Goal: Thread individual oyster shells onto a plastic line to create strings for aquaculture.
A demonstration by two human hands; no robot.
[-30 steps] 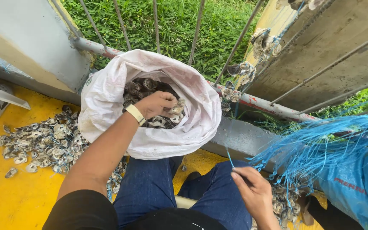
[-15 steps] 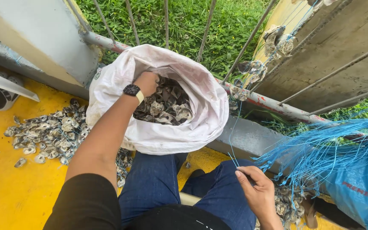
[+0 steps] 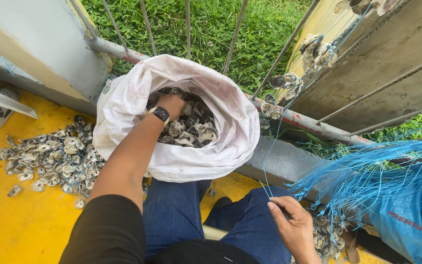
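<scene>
My left hand [image 3: 171, 104] reaches down into a white woven sack [image 3: 230, 132] and rests among the grey oyster shells [image 3: 194, 128] that fill it; whether it grips a shell I cannot tell. A black watch sits on that wrist. My right hand [image 3: 293, 226] lies on my right thigh, its fingers pinched on a thin blue string [image 3: 270, 161] that runs up to shells [image 3: 275, 109] strung along the metal railing [image 3: 313, 122].
A heap of loose shells [image 3: 50, 159] lies on the yellow floor [image 3: 20, 220] at left. A bundle of blue strings [image 3: 367, 171] spreads over a blue bag [image 3: 416, 220] at right. More shells [image 3: 326, 234] lie by my right knee. Grass shows beyond the railing.
My left hand has pushed deeper into the sack, toward its far left side. My right hand stays on my thigh with the string.
</scene>
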